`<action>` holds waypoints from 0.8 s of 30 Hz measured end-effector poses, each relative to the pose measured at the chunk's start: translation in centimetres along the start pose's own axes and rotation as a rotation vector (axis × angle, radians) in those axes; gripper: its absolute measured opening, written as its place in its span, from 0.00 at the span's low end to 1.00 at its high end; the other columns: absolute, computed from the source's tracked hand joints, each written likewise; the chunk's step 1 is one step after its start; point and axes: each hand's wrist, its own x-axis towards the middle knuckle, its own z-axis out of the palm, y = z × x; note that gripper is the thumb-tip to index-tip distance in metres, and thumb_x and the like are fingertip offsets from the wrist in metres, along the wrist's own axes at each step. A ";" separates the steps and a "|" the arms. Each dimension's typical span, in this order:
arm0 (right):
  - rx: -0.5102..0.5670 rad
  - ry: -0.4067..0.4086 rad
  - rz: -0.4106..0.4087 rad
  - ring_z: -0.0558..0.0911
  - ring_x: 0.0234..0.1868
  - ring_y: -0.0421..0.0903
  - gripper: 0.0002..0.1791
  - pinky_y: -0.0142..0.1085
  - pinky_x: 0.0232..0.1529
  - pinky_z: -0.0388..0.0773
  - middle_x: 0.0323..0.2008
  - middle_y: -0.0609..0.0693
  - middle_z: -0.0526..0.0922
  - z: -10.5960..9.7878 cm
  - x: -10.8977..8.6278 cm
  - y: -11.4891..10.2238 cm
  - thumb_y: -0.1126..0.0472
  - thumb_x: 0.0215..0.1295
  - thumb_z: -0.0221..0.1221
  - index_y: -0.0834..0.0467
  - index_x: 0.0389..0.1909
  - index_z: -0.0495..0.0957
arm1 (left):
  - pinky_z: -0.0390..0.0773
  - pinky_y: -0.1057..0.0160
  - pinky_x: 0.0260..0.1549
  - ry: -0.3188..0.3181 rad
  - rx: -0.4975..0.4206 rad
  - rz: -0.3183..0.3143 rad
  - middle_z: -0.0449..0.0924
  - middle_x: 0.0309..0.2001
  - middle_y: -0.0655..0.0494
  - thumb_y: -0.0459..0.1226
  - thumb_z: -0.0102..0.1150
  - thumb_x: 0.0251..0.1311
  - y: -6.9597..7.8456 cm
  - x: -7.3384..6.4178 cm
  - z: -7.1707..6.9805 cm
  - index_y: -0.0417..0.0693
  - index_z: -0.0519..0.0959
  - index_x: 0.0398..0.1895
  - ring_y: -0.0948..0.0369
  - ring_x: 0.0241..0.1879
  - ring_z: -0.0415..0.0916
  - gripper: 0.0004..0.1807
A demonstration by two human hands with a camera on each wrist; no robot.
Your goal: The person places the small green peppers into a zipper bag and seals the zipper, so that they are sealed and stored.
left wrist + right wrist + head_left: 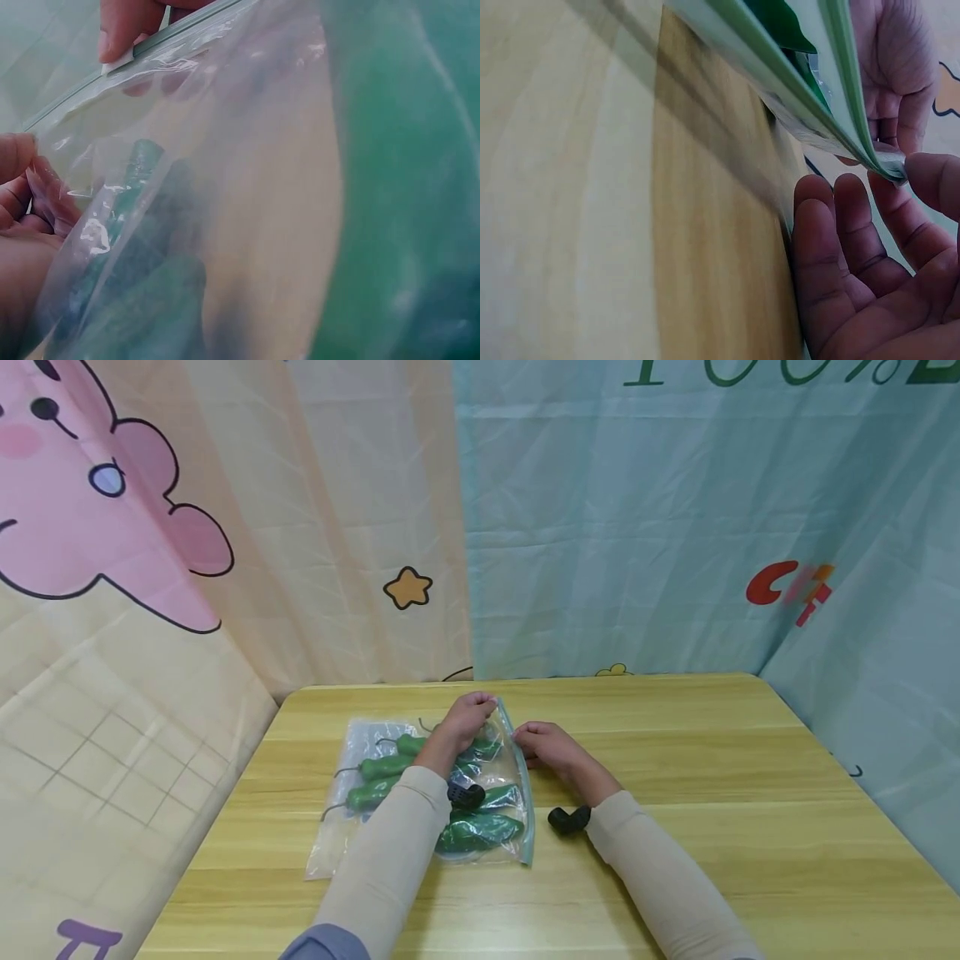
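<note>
A clear zip bag (330,852) with a green zip strip lies on the table, and several long green peppers (480,832) show through its plastic. My left hand (468,717) pinches the bag at the far end of the zip. Just right of it, my right hand (546,745) pinches the zip edge. A small whitish slider (118,61) sits under the right fingertips in the left wrist view. Seen from the right wrist, the two green strips (791,82) stand apart and meet near my right thumb and forefinger. My left forearm hides some of the peppers.
The wooden table (712,802) extends on both sides of the bag. Printed curtains (600,543) hang behind it and at its sides. A black wrist device (568,820) is by the right cuff, and another black device (467,796) is by the left.
</note>
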 end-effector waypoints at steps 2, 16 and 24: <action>-0.004 -0.001 0.000 0.82 0.40 0.47 0.13 0.37 0.40 0.82 0.41 0.54 0.83 0.0 0.0 0.0 0.58 0.73 0.53 0.63 0.42 0.81 | 0.71 0.62 0.41 0.008 0.003 -0.006 0.73 0.39 0.52 0.37 0.50 0.74 0.0 0.0 0.0 0.38 0.78 0.44 0.59 0.39 0.68 0.11; -0.023 -0.021 -0.014 0.82 0.38 0.47 0.13 0.39 0.40 0.83 0.39 0.55 0.82 -0.1 -0.6 0.2 0.60 0.75 0.51 0.65 0.42 0.80 | 0.71 0.61 0.45 0.013 0.012 -0.017 0.75 0.43 0.50 0.39 0.50 0.74 -0.1 0.1 0.0 0.40 0.78 0.45 0.57 0.43 0.69 0.11; -0.026 -0.034 -0.008 0.81 0.38 0.46 0.13 0.37 0.40 0.82 0.38 0.55 0.82 0.0 -1.0 0.3 0.61 0.75 0.51 0.67 0.44 0.79 | 0.71 0.61 0.43 0.011 -0.009 -0.013 0.74 0.42 0.51 0.38 0.51 0.74 -0.2 0.0 0.0 0.39 0.78 0.45 0.57 0.43 0.69 0.11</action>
